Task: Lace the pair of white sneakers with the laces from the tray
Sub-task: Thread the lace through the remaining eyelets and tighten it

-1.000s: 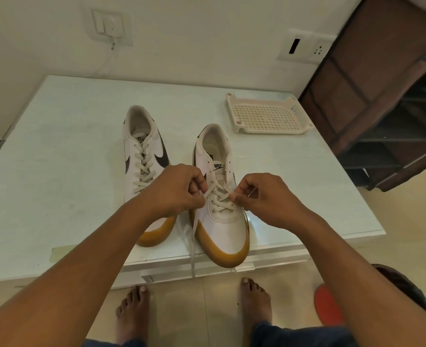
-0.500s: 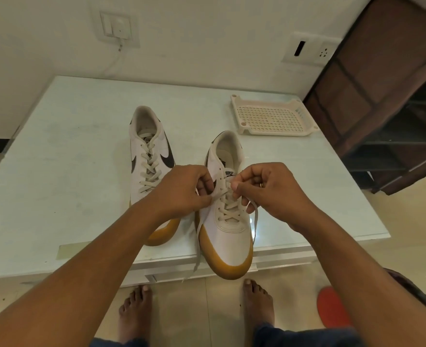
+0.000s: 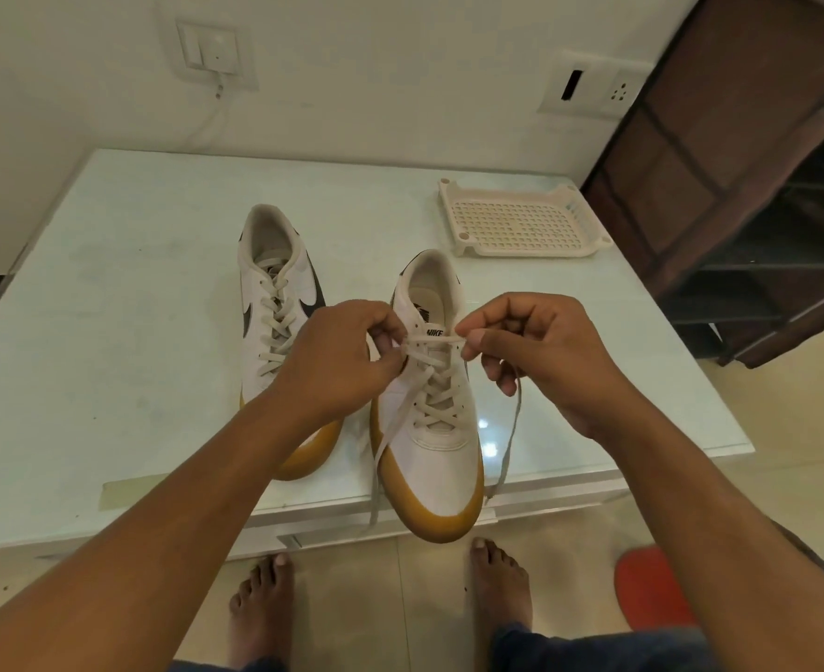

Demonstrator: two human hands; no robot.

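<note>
While both grips work at its throat, the near white sneaker (image 3: 441, 458), smooth-skinned with a tan gum-rubber toe wrap and a black-lettered tongue label, lies on the glossy pale counter (image 3: 109, 332) with its toe poking past the near edge. A flat off-white woven lace (image 3: 432, 338) criss-crosses its lower eyelets and runs as a taut horizontal bar across the top of the tongue. The left grip (image 3: 342, 356) is clamped on one end of that bar, thumb and curled fingers pinching the lace at the left eyelet row. The right grip (image 3: 541, 351) is clamped on the other end, thumb and forefinger pinching it just right of the tongue. Two loose tails drop from the grips, one down each side of the shoe, reaching the near counter edge. Just to the left and a little farther back sits the second white sneaker (image 3: 274, 303), with the same tan toe and a black swoosh on its side. It is laced up to its collar in matching cord, its toe partly hidden under the left forearm. At the far right corner of the counter rests a cream plastic tray (image 3: 521, 252), rectangular, with a perforated floor and a low rim, well apart from the shoes
</note>
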